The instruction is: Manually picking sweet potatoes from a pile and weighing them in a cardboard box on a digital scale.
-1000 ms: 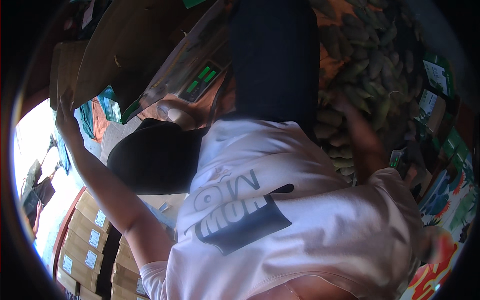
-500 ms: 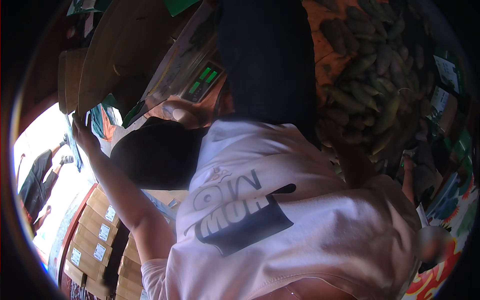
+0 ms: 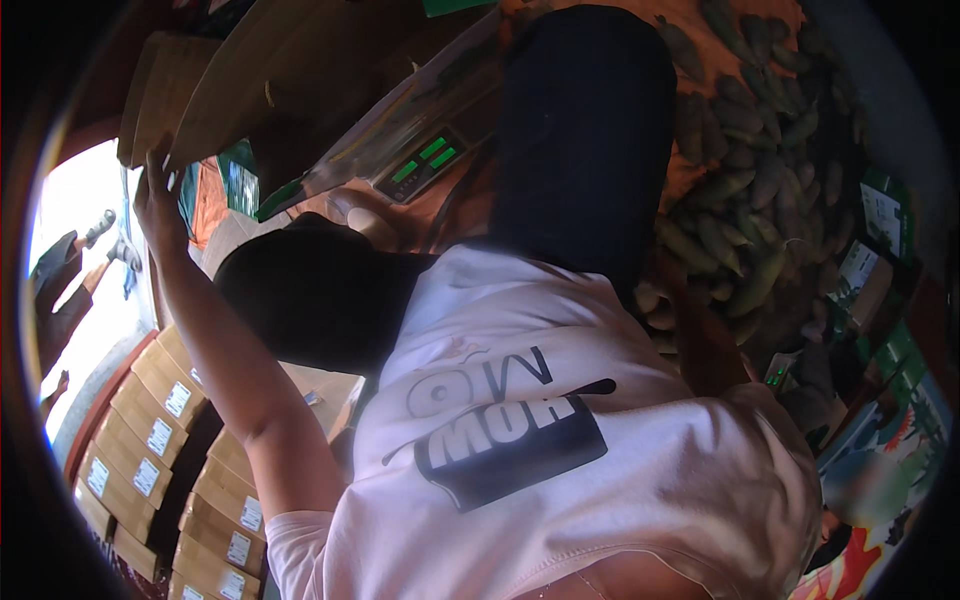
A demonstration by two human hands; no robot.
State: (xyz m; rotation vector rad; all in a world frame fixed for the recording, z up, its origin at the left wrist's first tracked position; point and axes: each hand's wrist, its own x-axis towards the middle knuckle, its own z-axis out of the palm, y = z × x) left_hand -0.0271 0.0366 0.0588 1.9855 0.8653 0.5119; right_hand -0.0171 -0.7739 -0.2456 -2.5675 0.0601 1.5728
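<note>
My left hand (image 3: 160, 205) is raised at the far left, fingers stretched upward. Its fingertips meet the lower edge of a large brown cardboard box (image 3: 250, 90); whether they press on it I cannot make out. In deep shadow beside my dark-trousered leg, my right hand (image 3: 668, 275) reaches down to a heap of long, tapered brown-green tubers (image 3: 745, 190). Its fingers are hidden by the dark, so whether it holds one is unclear. The tubers lie partly on an orange sheet (image 3: 690, 60).
Left of my leg stands a digital scale (image 3: 425, 165) with a lit green display. Stacked cardboard cartons (image 3: 140, 425) with white labels fill the lower left. Green-and-white boxes (image 3: 885, 215) line the right. Another person's legs (image 3: 75, 270) show at the bright left edge.
The whole view has tilted, the left side rising and the right side sinking. My left hand stays at the cardboard box's edge, and my right hand stays low by the tubers.
</note>
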